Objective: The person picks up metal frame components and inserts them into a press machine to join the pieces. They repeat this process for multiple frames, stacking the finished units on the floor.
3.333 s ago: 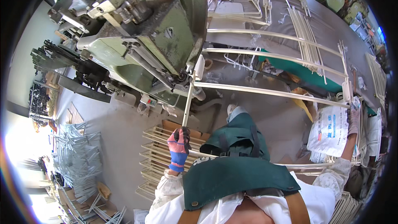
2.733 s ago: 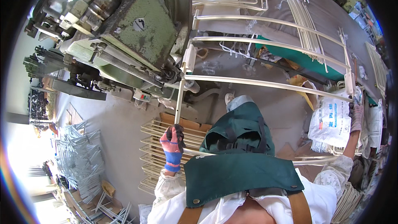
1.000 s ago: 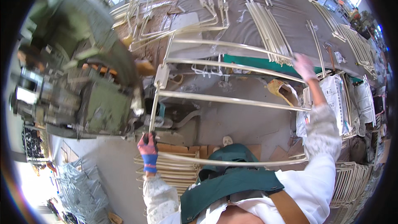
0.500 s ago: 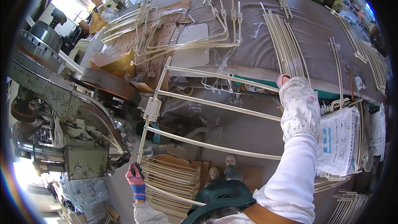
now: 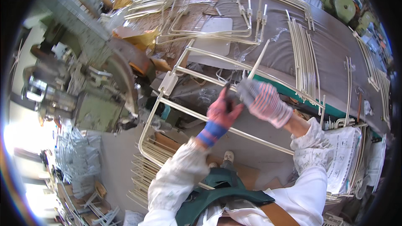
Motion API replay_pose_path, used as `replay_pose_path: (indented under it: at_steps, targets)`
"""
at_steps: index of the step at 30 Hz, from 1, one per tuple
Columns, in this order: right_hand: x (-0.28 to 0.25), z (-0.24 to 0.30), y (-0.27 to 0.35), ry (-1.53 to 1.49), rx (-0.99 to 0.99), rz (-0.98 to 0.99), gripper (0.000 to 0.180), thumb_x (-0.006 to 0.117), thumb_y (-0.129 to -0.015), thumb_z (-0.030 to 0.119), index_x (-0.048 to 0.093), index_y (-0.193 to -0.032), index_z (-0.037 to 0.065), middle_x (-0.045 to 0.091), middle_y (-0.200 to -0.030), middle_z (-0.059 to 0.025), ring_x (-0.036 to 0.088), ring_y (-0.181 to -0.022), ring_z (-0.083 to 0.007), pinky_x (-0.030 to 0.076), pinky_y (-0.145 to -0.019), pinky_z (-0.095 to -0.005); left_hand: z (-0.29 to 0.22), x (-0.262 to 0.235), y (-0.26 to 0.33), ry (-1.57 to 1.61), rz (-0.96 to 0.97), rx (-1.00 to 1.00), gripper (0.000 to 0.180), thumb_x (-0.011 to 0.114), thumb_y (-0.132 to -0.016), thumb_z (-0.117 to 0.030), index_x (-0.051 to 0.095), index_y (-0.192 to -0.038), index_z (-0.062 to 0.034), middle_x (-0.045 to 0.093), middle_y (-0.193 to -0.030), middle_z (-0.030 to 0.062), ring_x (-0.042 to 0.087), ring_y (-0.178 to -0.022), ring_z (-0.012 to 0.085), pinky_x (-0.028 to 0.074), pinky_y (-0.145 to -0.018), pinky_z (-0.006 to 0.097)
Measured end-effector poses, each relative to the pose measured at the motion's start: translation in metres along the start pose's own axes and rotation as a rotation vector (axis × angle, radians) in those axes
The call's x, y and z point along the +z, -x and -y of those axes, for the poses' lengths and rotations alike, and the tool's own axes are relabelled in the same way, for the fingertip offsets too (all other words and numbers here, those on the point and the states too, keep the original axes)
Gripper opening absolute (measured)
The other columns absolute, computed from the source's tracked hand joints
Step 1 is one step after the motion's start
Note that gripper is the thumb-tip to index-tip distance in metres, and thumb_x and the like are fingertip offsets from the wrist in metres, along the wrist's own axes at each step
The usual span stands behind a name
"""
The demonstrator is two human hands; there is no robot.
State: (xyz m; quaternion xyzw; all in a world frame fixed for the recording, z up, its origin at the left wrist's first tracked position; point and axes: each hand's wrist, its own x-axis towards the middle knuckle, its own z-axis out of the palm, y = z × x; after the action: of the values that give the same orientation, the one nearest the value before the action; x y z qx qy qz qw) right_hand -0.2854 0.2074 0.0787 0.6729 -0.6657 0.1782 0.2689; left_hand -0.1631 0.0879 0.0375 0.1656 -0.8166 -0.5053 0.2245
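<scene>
A cream metal tube frame (image 5: pixel 240 132) with several crossbars lies slanted in front of me, between my body and the table edge. A pale flat plate (image 5: pixel 168 83) sits on its left side. Over the frame's middle, my right hand (image 5: pixel 266 102), in a striped glove with a grey palm, is closed round a cream tube (image 5: pixel 259 60) that points up and away. Just left of it is my left hand (image 5: pixel 221 115), in a pink and blue glove with dark fingertips. Its thumb and finger are apart, and nothing shows between them.
A grey-covered table (image 5: pixel 276 10) bears bent tube frames (image 5: pixel 217 31) and a row of tubes (image 5: pixel 304 54). At left stands a green machine (image 5: pixel 100 111). Stacked frames (image 5: pixel 140 175) lie low at left; a white printed sack (image 5: pixel 341 155) is at right.
My left hand has left the frame's left side and come to the middle. My right hand has left the far rail and now holds a tube beside it. The view has shifted.
</scene>
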Motion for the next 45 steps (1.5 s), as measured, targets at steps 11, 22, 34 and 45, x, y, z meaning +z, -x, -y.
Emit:
replay_pose_path:
  at_steps: [11,22,34,45]
  targets:
    - [-0.045,0.032,0.024,-0.311,0.231,0.414,0.046,0.058,-0.078,0.025,0.046,-0.122,0.012,0.051,-0.111,-0.0140,0.049,-0.101,-0.0327,0.042,-0.084,-0.0401,0.020,-0.085,0.077,0.677,-0.466,-0.246,0.036,0.053,-0.085,-0.037,0.058,-0.080,-0.0013,0.051,-0.055,0.0043,0.042,-0.039,0.0088,0.031,-0.035,0.022]
    - [-0.004,0.106,0.059,-0.642,0.365,0.367,0.037,0.054,-0.075,0.007,0.054,-0.112,0.005,0.058,-0.078,-0.0174,0.056,-0.069,-0.0339,0.047,-0.065,-0.0388,0.110,-0.141,0.087,0.808,-0.524,-0.544,0.029,0.056,-0.084,-0.033,0.054,-0.076,-0.0052,0.041,-0.045,0.0001,0.036,-0.031,0.0113,0.034,-0.032,0.026]
    - [-0.116,0.099,0.212,-0.454,1.045,0.447,0.031,0.055,-0.067,0.011,0.060,-0.098,0.006,0.062,-0.089,-0.0118,0.058,-0.083,-0.0251,0.045,-0.076,-0.0330,0.122,-0.171,0.097,0.753,-0.148,-0.818,0.028,0.045,-0.086,-0.038,0.052,-0.080,-0.0112,0.030,-0.045,-0.0023,0.025,-0.036,0.0113,0.028,-0.037,0.027]
    - [-0.136,0.212,0.335,-1.278,2.038,-0.819,0.048,0.043,-0.088,0.045,0.053,-0.104,0.001,0.061,-0.084,-0.0115,0.061,-0.067,-0.0196,0.050,-0.060,-0.0317,0.128,-0.176,0.107,0.318,0.235,-0.389,0.017,0.048,-0.080,0.002,0.047,-0.092,-0.0098,0.038,-0.059,-0.0042,0.040,-0.052,0.0060,0.038,-0.044,0.020]
